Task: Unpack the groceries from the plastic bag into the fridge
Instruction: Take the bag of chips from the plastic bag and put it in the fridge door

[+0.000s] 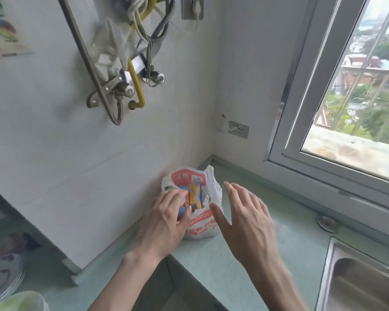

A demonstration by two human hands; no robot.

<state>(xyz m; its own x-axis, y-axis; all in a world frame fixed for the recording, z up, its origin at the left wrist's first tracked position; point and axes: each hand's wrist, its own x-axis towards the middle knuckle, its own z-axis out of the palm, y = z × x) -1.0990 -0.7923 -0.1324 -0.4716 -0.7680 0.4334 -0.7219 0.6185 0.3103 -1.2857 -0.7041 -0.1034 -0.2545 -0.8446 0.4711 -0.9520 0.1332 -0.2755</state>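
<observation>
L hand [166, 217] sits just left of frame centre, forearm running in from approx 7 o'clock, wrist straight. Back of hand faces the camera; fingers point toward 1 o'clock, curled over the near-left lip of the plastic bag [199, 225], thumb on the bag's front, so it grips the rim. R hand [247, 218] hangs at the bag's 3 o'clock side, forearm coming up from approx 5 o'clock. Its fingers are straight and slightly spread, pointing to 11 o'clock, thumb splayed out toward the bag w/ its tip just beside the plastic; touching or not, can't tell. Both forearms bare, no sleeves in view.
</observation>
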